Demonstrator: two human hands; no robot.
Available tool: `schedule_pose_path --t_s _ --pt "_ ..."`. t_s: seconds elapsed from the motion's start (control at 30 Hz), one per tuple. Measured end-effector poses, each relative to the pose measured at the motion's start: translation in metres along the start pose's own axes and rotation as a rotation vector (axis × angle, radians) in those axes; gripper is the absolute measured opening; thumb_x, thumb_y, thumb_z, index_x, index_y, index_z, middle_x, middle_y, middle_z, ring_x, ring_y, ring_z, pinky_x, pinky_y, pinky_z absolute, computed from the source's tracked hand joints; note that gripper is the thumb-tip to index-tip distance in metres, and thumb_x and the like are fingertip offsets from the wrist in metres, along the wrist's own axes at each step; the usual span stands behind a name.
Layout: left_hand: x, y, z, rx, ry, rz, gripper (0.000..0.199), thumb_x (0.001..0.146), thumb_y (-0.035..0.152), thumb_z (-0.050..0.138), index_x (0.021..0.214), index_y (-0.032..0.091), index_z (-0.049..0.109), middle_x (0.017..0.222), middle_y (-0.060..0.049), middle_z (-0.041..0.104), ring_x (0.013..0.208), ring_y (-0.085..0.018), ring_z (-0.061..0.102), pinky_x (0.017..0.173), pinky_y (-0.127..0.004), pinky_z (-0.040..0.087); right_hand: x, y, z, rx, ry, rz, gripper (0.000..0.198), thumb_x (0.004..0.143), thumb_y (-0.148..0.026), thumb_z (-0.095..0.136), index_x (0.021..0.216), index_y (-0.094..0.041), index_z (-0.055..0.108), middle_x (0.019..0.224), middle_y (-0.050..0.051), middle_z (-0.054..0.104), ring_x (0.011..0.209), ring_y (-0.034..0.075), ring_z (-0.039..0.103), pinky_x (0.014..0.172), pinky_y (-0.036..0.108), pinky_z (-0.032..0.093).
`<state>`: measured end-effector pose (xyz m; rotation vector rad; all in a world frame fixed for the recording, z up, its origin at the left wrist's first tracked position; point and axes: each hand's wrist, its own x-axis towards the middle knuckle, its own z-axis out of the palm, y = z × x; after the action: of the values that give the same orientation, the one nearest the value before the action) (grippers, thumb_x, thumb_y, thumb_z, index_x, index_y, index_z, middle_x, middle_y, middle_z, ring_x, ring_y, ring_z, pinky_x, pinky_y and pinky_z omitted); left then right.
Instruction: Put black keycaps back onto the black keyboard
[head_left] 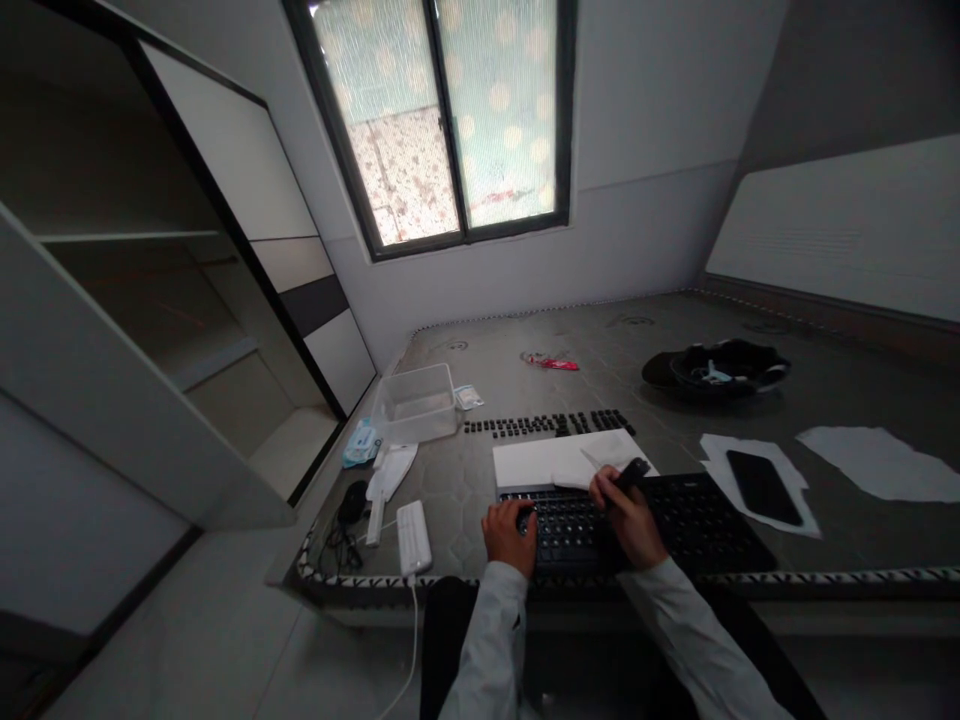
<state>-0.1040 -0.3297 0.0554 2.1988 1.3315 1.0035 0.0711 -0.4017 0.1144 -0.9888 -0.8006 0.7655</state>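
A black keyboard (574, 525) lies along the front edge of the mattress, with many keycaps off its left and middle parts. My left hand (510, 535) curls around its left end, thumb and index finger bent over the corner. In my right hand (626, 515) is a black-handled tool (634, 472), held above the middle of the keyboard; its working end is too small to make out. Just behind the keyboard lies a white sheet or box (536, 460). Loose black keycaps (551, 424) stand in rows beyond it.
Left are a clear plastic box (418, 400), a blue packet (361, 444), a black mouse (352, 502) and a white power bank (413, 538) with a cable. Right are a phone (763, 487) on paper and a black cap (716, 372). A red item (555, 362) lies farther back.
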Motion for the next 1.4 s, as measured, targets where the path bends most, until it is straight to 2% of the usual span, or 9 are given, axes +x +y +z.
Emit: schedule_pose_path --t_s 0.17,0.23,0.3,0.37,0.5,0.73,0.93,1.13,1.4 --pt "0.0 0.003 -0.003 0.014 -0.015 -0.018 0.016 0.081 0.017 0.063 0.094 0.025 0.069 0.098 -0.001 0.073 0.098 -0.023 0.06 0.088 -0.039 0.04 -0.009 -0.031 -0.027 -0.249 -0.001 -0.012 0.042 0.085 -0.056 0.057 0.063 -0.022 0.048 0.058 -0.003 0.04 0.057 0.013 0.038 0.058 0.029 0.031" --pt "0.0 0.005 -0.003 0.021 -0.017 -0.03 0.013 0.081 0.017 0.062 0.091 0.024 0.068 0.097 -0.002 0.072 0.097 -0.024 0.06 0.087 -0.039 0.039 -0.008 -0.033 -0.038 -0.443 0.033 0.056 0.04 0.082 -0.06 0.057 0.07 -0.021 0.057 0.06 -0.001 0.052 0.06 0.017 0.049 0.06 0.03 0.038" --pt "0.0 0.006 -0.004 0.03 -0.016 -0.033 0.012 0.082 0.017 0.061 0.09 0.023 0.067 0.095 -0.002 0.072 0.096 -0.024 0.059 0.086 -0.039 0.039 -0.006 -0.029 -0.05 -0.701 0.028 0.1 0.043 0.079 -0.062 0.057 0.084 -0.02 0.068 0.077 0.005 0.069 0.078 0.025 0.063 0.074 0.034 0.046" --pt "0.0 0.009 -0.004 0.043 -0.009 -0.028 0.013 0.082 0.017 0.059 0.091 0.023 0.067 0.095 -0.002 0.071 0.096 -0.023 0.059 0.086 -0.038 0.038 -0.006 -0.019 -0.061 -1.011 -0.056 0.106 0.046 0.078 -0.06 0.057 0.094 -0.019 0.073 0.095 0.011 0.074 0.096 0.033 0.066 0.086 0.04 0.047" --pt "0.002 0.014 -0.003 0.07 0.014 -0.037 0.013 0.083 0.016 0.057 0.09 0.023 0.066 0.095 -0.002 0.07 0.095 -0.022 0.059 0.086 -0.038 0.038 -0.011 0.004 -0.075 -1.459 -0.301 0.161 0.037 0.073 -0.047 0.069 0.105 -0.03 0.073 0.099 0.01 0.076 0.095 0.035 0.068 0.081 0.044 0.049" --pt "0.003 0.012 -0.001 0.085 0.022 -0.05 0.013 0.083 0.016 0.056 0.089 0.023 0.066 0.093 -0.002 0.07 0.094 -0.022 0.06 0.085 -0.037 0.038 -0.02 0.039 -0.092 -1.459 -0.386 0.191 0.075 0.039 -0.013 0.083 0.109 -0.037 0.071 0.102 0.002 0.076 0.098 0.031 0.069 0.083 0.034 0.052" --pt "0.007 0.012 0.003 0.104 0.02 -0.062 0.014 0.083 0.016 0.055 0.089 0.023 0.065 0.094 -0.003 0.07 0.095 -0.023 0.059 0.085 -0.038 0.038 -0.019 0.038 -0.095 -1.411 -0.396 0.075 0.074 0.046 0.002 0.067 0.106 -0.041 0.072 0.095 -0.002 0.077 0.093 0.028 0.071 0.08 0.03 0.053" --pt "0.016 0.013 0.008 0.104 0.036 -0.096 0.014 0.083 0.017 0.053 0.089 0.022 0.065 0.093 -0.004 0.069 0.095 -0.023 0.059 0.087 -0.039 0.039 -0.014 0.042 -0.1 -1.381 -0.377 -0.021 0.063 0.06 0.0 0.06 0.11 -0.038 0.072 0.105 0.0 0.076 0.101 0.026 0.069 0.088 0.031 0.052" --pt "0.02 0.007 0.01 0.08 0.048 -0.092 0.013 0.084 0.019 0.053 0.089 0.022 0.065 0.092 -0.003 0.07 0.095 -0.022 0.061 0.086 -0.037 0.041 -0.013 0.055 -0.103 -1.416 -0.384 0.019 0.058 0.062 -0.003 0.065 0.109 -0.034 0.073 0.101 0.002 0.076 0.096 0.026 0.071 0.081 0.03 0.054"
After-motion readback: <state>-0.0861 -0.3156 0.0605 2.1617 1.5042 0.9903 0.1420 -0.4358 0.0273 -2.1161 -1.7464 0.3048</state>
